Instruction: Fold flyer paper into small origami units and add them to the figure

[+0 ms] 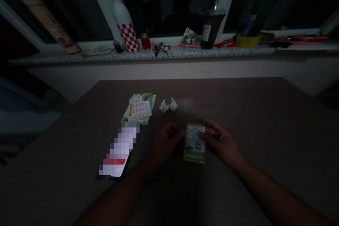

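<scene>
A small printed green-and-white card [195, 148], with a QR code on its face, is above the table in front of me. My right hand [224, 143] grips its right edge, thumb on the face and fingers behind. My left hand [168, 139] is curled at the card's left edge, thumb and forefinger pressed together; whether they pinch the edge is too dark to make out. Beyond it stands a small folded paper piece [168, 105] with two pointed wings. Farther left lies a loose stack of similar printed cards [140, 109].
A lit phone [120, 152], its screen blurred, lies left of my left hand on the brown table [251, 106]. Along the speckled window sill [174, 53] stand a red-and-white checked bottle [128, 31], a dark cup [210, 33], a red jar [145, 41] and a green bottle [265, 7].
</scene>
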{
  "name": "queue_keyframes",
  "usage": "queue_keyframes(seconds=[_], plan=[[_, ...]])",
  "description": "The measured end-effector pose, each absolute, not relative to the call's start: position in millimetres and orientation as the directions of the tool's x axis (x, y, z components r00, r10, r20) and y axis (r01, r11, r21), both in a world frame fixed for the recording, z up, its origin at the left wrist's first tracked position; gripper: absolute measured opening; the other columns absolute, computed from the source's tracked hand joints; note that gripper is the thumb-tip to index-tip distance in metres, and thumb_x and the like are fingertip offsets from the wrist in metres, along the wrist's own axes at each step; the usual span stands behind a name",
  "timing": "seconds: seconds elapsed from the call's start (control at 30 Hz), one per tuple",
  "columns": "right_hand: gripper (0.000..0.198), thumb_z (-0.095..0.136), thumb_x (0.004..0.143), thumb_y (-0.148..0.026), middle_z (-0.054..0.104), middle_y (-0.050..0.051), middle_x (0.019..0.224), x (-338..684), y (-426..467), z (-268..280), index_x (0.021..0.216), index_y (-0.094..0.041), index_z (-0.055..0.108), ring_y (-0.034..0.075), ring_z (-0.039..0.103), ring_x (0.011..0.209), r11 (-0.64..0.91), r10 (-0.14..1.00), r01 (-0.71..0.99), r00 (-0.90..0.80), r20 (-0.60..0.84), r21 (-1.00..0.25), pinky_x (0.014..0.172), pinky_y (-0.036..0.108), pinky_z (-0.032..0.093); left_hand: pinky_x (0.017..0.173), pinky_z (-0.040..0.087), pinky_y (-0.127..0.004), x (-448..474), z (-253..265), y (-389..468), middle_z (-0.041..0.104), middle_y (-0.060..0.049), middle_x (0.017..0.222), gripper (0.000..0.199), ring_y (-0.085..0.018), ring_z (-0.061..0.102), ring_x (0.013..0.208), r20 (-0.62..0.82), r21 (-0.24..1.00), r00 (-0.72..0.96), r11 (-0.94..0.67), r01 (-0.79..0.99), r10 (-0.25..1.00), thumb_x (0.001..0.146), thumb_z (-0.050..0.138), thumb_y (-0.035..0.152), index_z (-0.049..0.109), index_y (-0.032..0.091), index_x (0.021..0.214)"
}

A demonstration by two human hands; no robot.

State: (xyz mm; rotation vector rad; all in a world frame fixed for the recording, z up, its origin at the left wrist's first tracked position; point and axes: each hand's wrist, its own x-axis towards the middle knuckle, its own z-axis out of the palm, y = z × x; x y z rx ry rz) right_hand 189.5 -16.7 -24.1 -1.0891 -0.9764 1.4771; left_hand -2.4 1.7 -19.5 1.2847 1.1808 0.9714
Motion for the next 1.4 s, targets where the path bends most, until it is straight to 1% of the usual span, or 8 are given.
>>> queue_keyframes(seconds=[0.23,0.4,0.53,0.8,1.03,1.23,1.4], plan=[[0.058,0.077,0.068,-0.031,0.075,0.005,0.091,188.9,-16.9,-26.3,0.119,-0.020,0.052,0.021,0.071,0.078,-0.166,0.985,-0.246,-0.093,-0.147,-0.955,0.075,0.038,0.055,0.055,0.043,-0.021,-1.2,-16.3,0.5,0.058,0.002,0.066,0.020,-0.011,0.055,0.060,-0.108,0.992,0.172,0.094,0.088,0.979,0.076,0.066,0.032,0.054,0.016,0.076],[0.058,0.076,0.069,-0.031,0.075,0.004,0.090,188.4,-17.5,-28.9,0.120,-0.021,0.051,0.022,0.071,0.079,-0.146,0.987,-0.225,-0.099,-0.126,-0.963,0.074,0.038,0.056,0.059,0.045,-0.023,-0.2,-19.9,0.8,0.061,0.001,0.069,0.023,-0.013,0.059,0.065,-0.092,0.992,0.166,0.076,0.098,0.982,0.069,0.073,0.029,0.056,0.016,0.075],[0.058,0.077,0.068,-0.029,0.075,0.004,0.090,187.6,-17.6,-30.9,0.120,-0.021,0.052,0.021,0.071,0.079,-0.128,0.990,-0.225,-0.087,-0.111,-0.966,0.073,0.037,0.056,0.058,0.045,-0.023,0.8,-19.8,0.4,0.061,0.002,0.067,0.024,-0.013,0.059,0.063,-0.103,0.991,0.152,0.088,0.102,0.983,0.065,0.075,0.027,0.055,0.016,0.071],[0.058,0.077,0.068,-0.027,0.075,0.004,0.091,187.0,-17.9,-29.5,0.119,-0.021,0.051,0.021,0.072,0.080,-0.149,0.987,-0.248,-0.092,-0.130,-0.957,0.075,0.036,0.056,0.056,0.044,-0.022,1.7,-17.7,0.4,0.061,0.003,0.066,0.026,-0.011,0.058,0.060,-0.139,0.988,0.130,0.129,0.086,0.982,0.065,0.076,0.027,0.054,0.015,0.070],[0.057,0.077,0.068,-0.026,0.076,0.003,0.089,187.1,-17.9,-27.5,0.118,-0.021,0.050,0.020,0.072,0.078,-0.161,0.985,-0.259,-0.096,-0.141,-0.952,0.074,0.036,0.056,0.051,0.042,-0.021,1.6,-17.6,0.9,0.059,0.003,0.062,0.025,-0.009,0.053,0.053,-0.112,0.987,0.132,0.095,0.129,0.985,0.067,0.075,0.028,0.053,0.016,0.070],[0.058,0.076,0.068,-0.024,0.076,0.003,0.091,186.9,-16.8,-29.6,0.119,-0.021,0.049,0.020,0.072,0.079,-0.165,0.984,-0.277,-0.108,-0.140,-0.947,0.074,0.035,0.056,0.052,0.043,-0.021,1.4,-18.3,1.5,0.061,0.003,0.063,0.026,-0.011,0.056,0.056,-0.138,0.984,0.123,0.121,0.130,0.983,0.065,0.076,0.028,0.054,0.016,0.070],[0.060,0.077,0.066,-0.024,0.076,0.004,0.090,186.7,-16.7,-28.7,0.119,-0.021,0.049,0.021,0.072,0.080,-0.170,0.984,-0.271,-0.105,-0.147,-0.947,0.075,0.038,0.056,0.052,0.042,-0.020,1.9,-19.9,2.3,0.061,0.002,0.064,0.026,-0.010,0.055,0.056,-0.126,0.985,0.120,0.110,0.134,0.985,0.064,0.076,0.027,0.054,0.016,0.069]])
